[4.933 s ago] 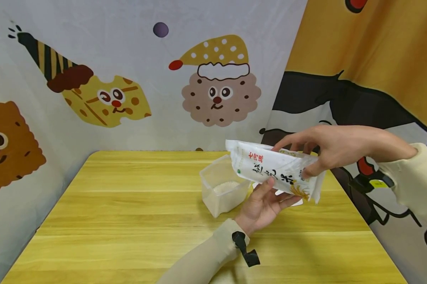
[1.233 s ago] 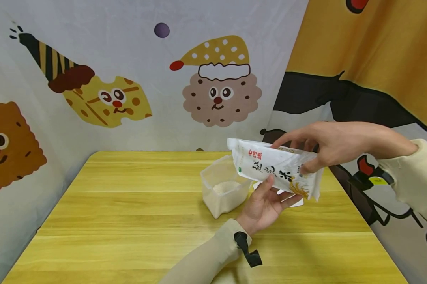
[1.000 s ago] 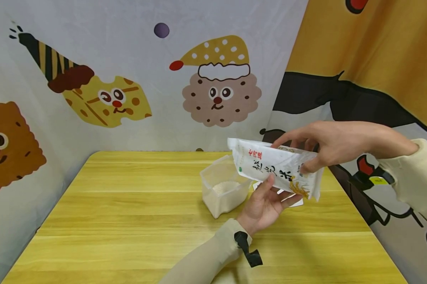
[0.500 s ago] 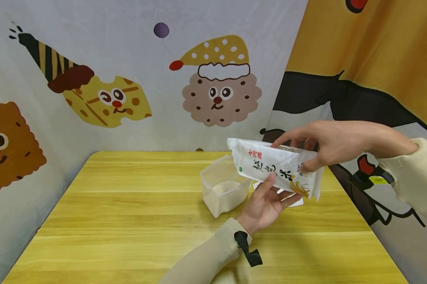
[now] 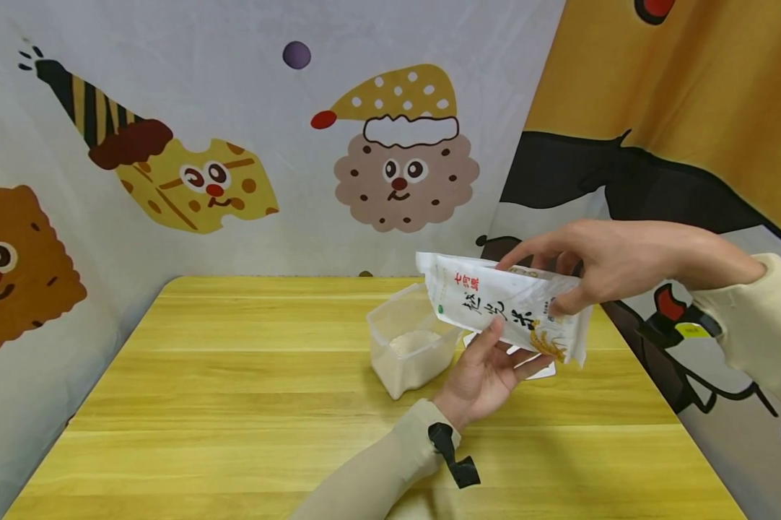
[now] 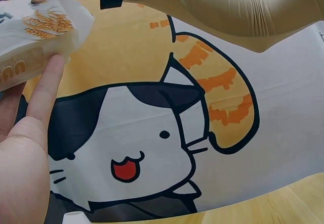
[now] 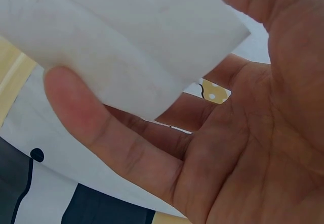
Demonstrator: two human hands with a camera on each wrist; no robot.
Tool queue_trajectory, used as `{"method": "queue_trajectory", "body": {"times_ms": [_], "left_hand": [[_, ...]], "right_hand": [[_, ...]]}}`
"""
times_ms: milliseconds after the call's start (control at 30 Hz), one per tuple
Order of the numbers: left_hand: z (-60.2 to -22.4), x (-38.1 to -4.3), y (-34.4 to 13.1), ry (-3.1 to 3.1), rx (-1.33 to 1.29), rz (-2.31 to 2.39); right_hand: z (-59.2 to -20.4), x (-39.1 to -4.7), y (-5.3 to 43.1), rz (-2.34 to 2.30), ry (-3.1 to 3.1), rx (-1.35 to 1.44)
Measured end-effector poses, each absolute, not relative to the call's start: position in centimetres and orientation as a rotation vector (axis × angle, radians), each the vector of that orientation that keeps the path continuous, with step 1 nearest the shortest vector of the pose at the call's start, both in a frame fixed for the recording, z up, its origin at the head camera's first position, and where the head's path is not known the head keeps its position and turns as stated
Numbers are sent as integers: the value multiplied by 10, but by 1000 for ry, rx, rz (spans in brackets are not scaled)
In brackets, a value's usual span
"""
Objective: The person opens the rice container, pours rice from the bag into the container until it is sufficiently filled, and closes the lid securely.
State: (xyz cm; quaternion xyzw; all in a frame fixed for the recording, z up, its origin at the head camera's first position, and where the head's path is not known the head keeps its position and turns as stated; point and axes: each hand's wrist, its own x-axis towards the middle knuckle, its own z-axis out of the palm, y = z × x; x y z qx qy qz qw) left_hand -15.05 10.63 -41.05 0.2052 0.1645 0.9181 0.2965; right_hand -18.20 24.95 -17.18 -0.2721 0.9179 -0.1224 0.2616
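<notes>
A white rice bag (image 5: 504, 307) with red and black lettering is held above the table, lying slantwise with its left end higher and close to a clear plastic container (image 5: 390, 372). My left hand (image 5: 478, 383) supports it from below, thumb on the printed front and fingers underneath. From above, my right hand (image 5: 601, 263) grips the bag's right part, its thumb on the front and other fingers behind. Close by in the right wrist view is the bag's white film (image 7: 136, 47). White rice (image 5: 415, 341) lies in the container. No falling grains show.
A flat white piece (image 5: 541, 370), mostly hidden by the bag and left hand, lies on the wooden table (image 5: 234, 404). Cartoon-printed cloth (image 5: 234, 72) hangs behind the table and along its right side.
Over the last second the hands and the bag hold nearly still. Compared with the oldest frame, my right hand has risen slightly and the bag has shifted a little.
</notes>
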Motion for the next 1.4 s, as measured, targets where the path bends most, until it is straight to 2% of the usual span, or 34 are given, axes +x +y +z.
{"method": "queue_trajectory", "body": {"times_ms": [1400], "left_hand": [[-410,-149,109,440,571,2451]], "right_hand": [[-173,-181,251,-344,2495,-757]]}}
